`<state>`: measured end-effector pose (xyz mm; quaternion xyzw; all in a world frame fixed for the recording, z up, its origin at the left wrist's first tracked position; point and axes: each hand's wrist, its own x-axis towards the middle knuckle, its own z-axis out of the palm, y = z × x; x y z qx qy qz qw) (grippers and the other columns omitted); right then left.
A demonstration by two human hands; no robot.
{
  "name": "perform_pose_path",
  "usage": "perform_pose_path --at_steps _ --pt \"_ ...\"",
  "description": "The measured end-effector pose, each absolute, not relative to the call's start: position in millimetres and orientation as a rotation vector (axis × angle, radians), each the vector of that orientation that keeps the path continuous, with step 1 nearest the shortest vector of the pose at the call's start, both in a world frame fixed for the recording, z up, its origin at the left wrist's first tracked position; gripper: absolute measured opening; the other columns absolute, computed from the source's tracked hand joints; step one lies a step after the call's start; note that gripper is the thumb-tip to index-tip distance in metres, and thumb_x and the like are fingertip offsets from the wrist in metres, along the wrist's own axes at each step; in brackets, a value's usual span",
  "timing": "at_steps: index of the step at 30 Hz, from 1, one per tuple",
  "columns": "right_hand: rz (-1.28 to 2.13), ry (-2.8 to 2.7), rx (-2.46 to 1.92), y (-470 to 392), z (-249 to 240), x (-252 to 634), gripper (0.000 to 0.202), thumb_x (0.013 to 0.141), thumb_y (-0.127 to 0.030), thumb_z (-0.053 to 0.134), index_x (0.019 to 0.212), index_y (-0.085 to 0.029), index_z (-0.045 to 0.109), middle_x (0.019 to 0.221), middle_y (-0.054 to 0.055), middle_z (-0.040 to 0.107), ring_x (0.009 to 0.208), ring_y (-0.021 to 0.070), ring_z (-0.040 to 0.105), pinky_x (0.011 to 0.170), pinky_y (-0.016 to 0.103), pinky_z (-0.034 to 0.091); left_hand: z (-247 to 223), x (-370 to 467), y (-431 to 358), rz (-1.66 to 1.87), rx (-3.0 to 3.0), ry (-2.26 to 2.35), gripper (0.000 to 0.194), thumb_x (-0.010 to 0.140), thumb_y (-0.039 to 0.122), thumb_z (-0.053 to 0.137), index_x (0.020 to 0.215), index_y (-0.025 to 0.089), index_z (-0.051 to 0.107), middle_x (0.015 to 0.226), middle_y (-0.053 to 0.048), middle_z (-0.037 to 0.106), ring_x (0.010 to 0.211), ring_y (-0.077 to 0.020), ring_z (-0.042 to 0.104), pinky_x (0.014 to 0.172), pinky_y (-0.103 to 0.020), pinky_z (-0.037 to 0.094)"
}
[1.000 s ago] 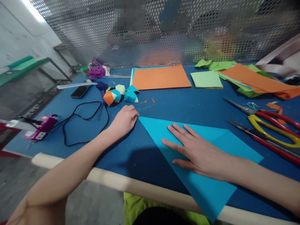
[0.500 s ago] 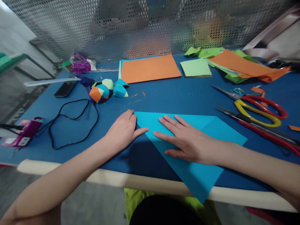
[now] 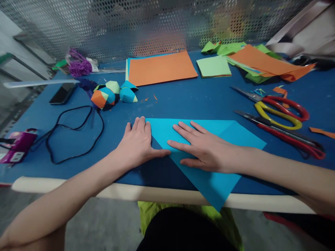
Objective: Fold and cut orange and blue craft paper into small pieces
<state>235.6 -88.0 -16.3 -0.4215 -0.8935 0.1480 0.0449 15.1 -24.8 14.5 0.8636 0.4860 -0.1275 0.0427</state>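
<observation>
A folded sheet of bright blue paper (image 3: 206, 184) lies on the blue table, its lower corner hanging over the padded front edge. Across its upper part my right hand (image 3: 201, 146) rests flat, fingers spread on the paper. At the paper's left corner is my left hand (image 3: 138, 141), palm down, its fingers stretched along that corner and its thumb reaching to the lower left edge. Both hands are open and neither grips anything. What lies under the palms is hidden.
Scissors (image 3: 277, 113) and a utility knife (image 3: 288, 137) lie on the right. Behind are orange sheets (image 3: 162, 68), a light green stack (image 3: 214, 66) and folded paper pieces (image 3: 104, 96). Leftward are a glue gun (image 3: 87, 85), its black cord (image 3: 52, 132), a phone (image 3: 62, 93) and purple twine (image 3: 80, 66).
My left hand's fingers have straightened and spread, and its thumb lies further along the paper's edge. My right hand keeps its place on the sheet. The camera view has shifted slightly.
</observation>
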Motion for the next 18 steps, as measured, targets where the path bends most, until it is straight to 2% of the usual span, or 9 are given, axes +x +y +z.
perform_pose_path --at_steps 6,9,12,15,18 --pt "0.565 -2.799 -1.201 -119 -3 255 0.057 0.097 -0.05 0.051 0.149 -0.03 0.043 0.163 0.018 0.019 0.148 0.0432 0.011 0.111 0.073 0.024 21 18 -26 -0.484 2.557 1.515 0.119 0.07 0.08 0.06 0.151 -0.001 0.028 0.16 -0.031 0.019 0.149 -0.0457 0.017 0.118 -0.062 0.02" --pt "0.687 -2.833 -1.216 -126 11 266 0.059 0.095 -0.056 0.05 0.148 -0.032 0.045 0.162 0.015 0.024 0.147 0.0435 0.018 0.111 0.073 0.026 22 18 -26 -0.504 2.54 1.499 0.12 0.07 0.08 0.059 0.152 -0.002 0.026 0.161 -0.032 0.016 0.15 -0.0458 0.013 0.118 -0.062 0.02" --pt "0.826 -2.711 -1.305 -112 25 259 0.07 0.096 -0.063 0.041 0.154 -0.024 0.036 0.16 0.012 0.032 0.147 0.0371 0.025 0.117 0.062 0.029 21 17 -26 -0.509 2.579 1.484 0.121 0.071 0.079 0.06 0.15 -0.006 0.027 0.159 -0.034 0.017 0.149 -0.0469 0.014 0.117 -0.063 0.021" --pt "0.807 -2.478 -1.361 -82 31 220 0.087 0.095 -0.068 0.036 0.157 -0.01 0.023 0.163 0.015 0.019 0.15 0.0339 0.014 0.121 0.054 0.026 18 15 -27 -0.466 2.628 1.476 0.115 0.073 0.074 0.06 0.149 -0.007 0.03 0.158 -0.035 0.021 0.148 -0.0475 0.018 0.116 -0.064 0.024" --pt "0.813 -2.35 -1.406 -53 26 167 0.081 0.1 -0.06 0.03 0.158 -0.004 0.015 0.164 0.014 0.013 0.151 0.0273 0.014 0.123 0.045 0.025 11 10 -27 -0.358 2.66 1.441 0.106 0.076 0.066 0.062 0.154 0.003 0.026 0.159 -0.03 0.024 0.148 -0.0465 0.021 0.114 -0.066 0.025"
